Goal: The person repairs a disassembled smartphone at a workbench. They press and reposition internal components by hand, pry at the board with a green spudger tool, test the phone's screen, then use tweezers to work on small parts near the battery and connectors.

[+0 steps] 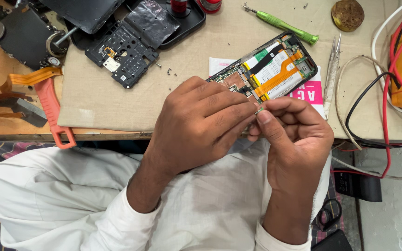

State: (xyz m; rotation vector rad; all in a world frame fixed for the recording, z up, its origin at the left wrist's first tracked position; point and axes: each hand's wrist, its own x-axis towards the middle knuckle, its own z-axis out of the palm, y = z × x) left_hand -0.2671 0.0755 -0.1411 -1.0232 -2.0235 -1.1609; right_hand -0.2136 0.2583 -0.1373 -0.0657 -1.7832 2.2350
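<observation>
Hands, left (201, 125) and right (291, 132), pinch a tiny part (259, 110) fingertip to fingertip.

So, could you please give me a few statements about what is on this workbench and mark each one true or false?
1. The opened phone lies on the table with its insides showing. True.
2. The green screwdriver is held in the right hand. False: it lies on the table beyond the phone, untouched.
3. Both hands meet at a tiny part pinched between the fingertips. True: the left hand and the right hand touch there.
4. The tweezers lie left of the phone. False: they lie to its right.
5. An orange-handled tool sits at the table's left edge. True.
</observation>
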